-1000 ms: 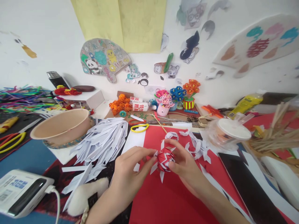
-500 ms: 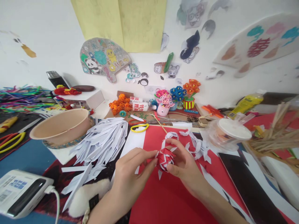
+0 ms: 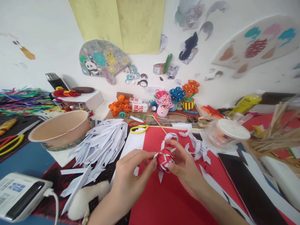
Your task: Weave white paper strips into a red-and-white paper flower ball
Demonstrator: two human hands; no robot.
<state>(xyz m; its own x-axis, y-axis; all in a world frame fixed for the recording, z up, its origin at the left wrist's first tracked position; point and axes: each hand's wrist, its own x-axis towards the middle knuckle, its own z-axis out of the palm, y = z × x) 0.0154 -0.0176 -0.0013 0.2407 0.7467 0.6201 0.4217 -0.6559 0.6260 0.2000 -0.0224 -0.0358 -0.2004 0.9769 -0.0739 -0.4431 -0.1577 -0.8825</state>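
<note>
Between my hands is a small ball woven from red and white paper strips [image 3: 164, 160], held above a red sheet of paper [image 3: 152, 200]. My right hand [image 3: 187, 168] grips it from the right, thumb in front and fingers curved over the top. On its left side, my left hand [image 3: 132, 172] pinches a white strip end between thumb and forefinger. One pointed white strip end [image 3: 160, 177] sticks out below the ball. Curled white strips [image 3: 171, 136] stand up just behind it. The side of the ball under my right fingers is hidden.
A pile of white paper strips [image 3: 105, 140] lies to the left, beside a beige bowl [image 3: 61, 128]. Yellow-handled scissors [image 3: 139, 128] rest behind my hands. At right are a dark tablet-like slab [image 3: 248, 187] and a lidded cup [image 3: 232, 129]. A white power bank [image 3: 21, 197] sits front left.
The ball has turned slightly in my fingers, while both hands keep their hold. The whole view has shifted a little.
</note>
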